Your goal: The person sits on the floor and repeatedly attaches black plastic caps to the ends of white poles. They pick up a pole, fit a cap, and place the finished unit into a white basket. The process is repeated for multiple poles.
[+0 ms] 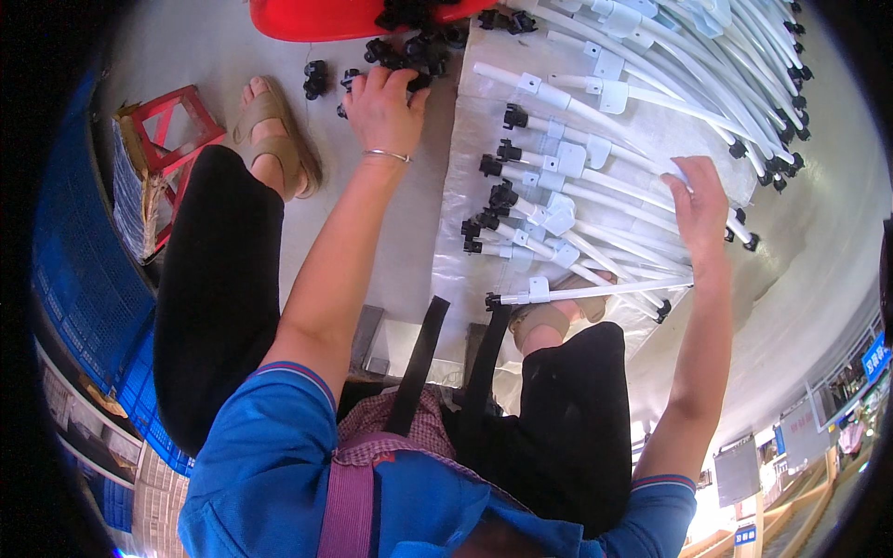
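Note:
My left hand (pixel 386 111) reaches over several black plastic caster wheels (pixel 425 54) on the floor, its fingers touching some of them; whether it grips one is hidden. My right hand (pixel 700 202) has thumb and fingertips closed on a white metal tube (pixel 645 159) in a spread of such tubes. These tubes carry pale plates and most have black fittings (pixel 515 116) at their near ends. One tube (pixel 530 128) without a neighbour above its fitting lies beside a tube with a bare end (pixel 488 70). A separate tube (pixel 593 288) lies nearest my body.
A red plastic basin (pixel 300 21) with black casters stands at the top. A larger pile of white tubes (pixel 725 77) lies at upper right. Plastic sheeting (pixel 450 230) is under the tubes. A red metal frame (pixel 164 132) and a blue mesh crate (pixel 91 279) are at left.

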`<state>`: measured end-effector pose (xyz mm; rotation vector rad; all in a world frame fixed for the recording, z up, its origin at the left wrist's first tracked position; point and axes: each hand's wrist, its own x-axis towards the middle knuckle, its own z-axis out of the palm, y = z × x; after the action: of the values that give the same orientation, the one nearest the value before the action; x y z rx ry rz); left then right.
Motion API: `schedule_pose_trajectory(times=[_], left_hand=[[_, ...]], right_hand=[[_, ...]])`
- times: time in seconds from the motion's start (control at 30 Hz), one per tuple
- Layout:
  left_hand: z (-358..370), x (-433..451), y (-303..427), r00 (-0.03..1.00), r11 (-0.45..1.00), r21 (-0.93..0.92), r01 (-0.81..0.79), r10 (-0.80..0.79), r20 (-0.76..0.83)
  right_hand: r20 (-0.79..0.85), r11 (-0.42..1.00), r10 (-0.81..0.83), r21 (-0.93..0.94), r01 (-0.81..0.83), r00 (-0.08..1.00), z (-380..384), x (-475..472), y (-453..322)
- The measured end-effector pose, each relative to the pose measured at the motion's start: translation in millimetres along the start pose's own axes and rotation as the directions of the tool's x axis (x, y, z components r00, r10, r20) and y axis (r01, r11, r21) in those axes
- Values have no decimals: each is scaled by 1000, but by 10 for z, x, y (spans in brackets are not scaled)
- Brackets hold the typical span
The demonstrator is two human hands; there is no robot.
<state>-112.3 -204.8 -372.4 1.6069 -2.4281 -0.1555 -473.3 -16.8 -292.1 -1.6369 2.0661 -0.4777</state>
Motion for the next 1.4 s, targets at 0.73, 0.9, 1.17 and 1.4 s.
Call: schedule_pose_trajectory(times=[0.73,0.9,1.17,1.4], left_hand=[[-461,98,273,811,-256,-777,575,56,582],[-499,124,265,732,-270,-694,668,65,679],[-598,204,359,610,-236,-588,774,23,792],[-681,255,366,576,-69,-576,815,-27,817]], right_hand=[[170,930,126,323,-176,977,142,-557,-388],[170,920,147,338,-198,974,164,-592,-407],[167,952,79,279,-124,983,156,-578,-470],[213,969,93,206,-138,973,59,-598,-694]])
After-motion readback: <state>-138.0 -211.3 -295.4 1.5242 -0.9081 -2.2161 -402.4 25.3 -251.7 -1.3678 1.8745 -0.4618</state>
